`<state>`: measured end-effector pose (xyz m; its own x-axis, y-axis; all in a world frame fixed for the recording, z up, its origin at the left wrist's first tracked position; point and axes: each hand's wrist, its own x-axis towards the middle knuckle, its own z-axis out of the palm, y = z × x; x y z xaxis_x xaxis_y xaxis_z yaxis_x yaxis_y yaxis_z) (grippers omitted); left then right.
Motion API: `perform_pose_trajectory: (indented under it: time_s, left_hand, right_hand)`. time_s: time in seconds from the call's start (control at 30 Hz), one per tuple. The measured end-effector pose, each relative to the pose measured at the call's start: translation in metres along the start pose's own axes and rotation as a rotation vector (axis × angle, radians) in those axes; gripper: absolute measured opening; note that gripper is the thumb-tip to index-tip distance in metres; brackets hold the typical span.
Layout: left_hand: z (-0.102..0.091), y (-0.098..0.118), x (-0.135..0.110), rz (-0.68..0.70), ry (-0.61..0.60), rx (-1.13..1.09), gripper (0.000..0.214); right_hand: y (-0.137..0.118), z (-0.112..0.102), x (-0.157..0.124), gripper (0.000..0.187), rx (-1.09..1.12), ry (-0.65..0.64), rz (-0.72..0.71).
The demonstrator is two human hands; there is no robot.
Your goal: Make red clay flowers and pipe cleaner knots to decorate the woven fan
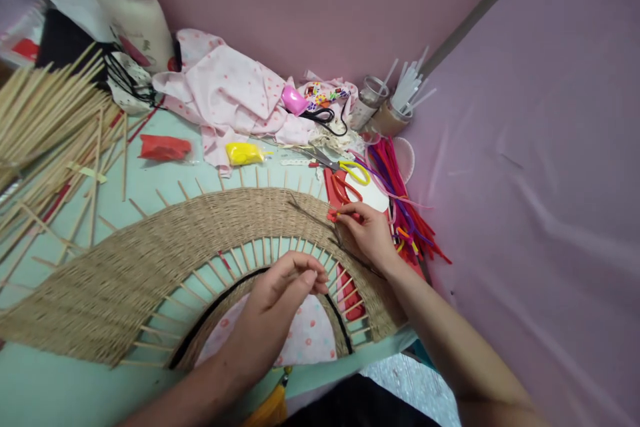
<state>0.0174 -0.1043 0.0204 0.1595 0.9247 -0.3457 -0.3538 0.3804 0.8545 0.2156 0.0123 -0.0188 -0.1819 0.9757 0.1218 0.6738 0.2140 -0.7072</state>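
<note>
A large arch of woven straw-coloured cord on wooden sticks (150, 247) lies on the pale green table (60, 393). My left hand (280, 307) rests at the inner edge of the weave, fingers pinched together on the sticks or cord there. My right hand (367, 233) sits at the arch's right end, fingers closed on a thin dark strand (313, 213) that runs across the weave. A black band (210, 310) follows the inner curve.
Loose wooden sticks (50, 127) pile at the left. Pink cloth (225, 93), a yellow packet (244, 153), a red packet (164, 147), yellow-handled scissors (345, 170), coloured pipe cleaners (405, 207) and cups of sticks (395, 110) crowd the back and right. Pink walls close in.
</note>
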Motion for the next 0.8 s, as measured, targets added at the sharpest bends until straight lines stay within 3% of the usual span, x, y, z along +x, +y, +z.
perform_pose_trajectory:
  time_s: [0.37,0.8]
  left_hand:
    - [-0.0038,0.0010,0.0016,-0.001,-0.011,0.088,0.018]
    - [-0.0066,-0.0001,0.0011,0.006,-0.026,0.077,0.017]
  right_hand:
    - [0.0058,0.0019,0.0063,0.014,0.012,-0.070,-0.052]
    - [0.0039,0.0017,0.0024,0.013,-0.119,-0.032,-0.131]
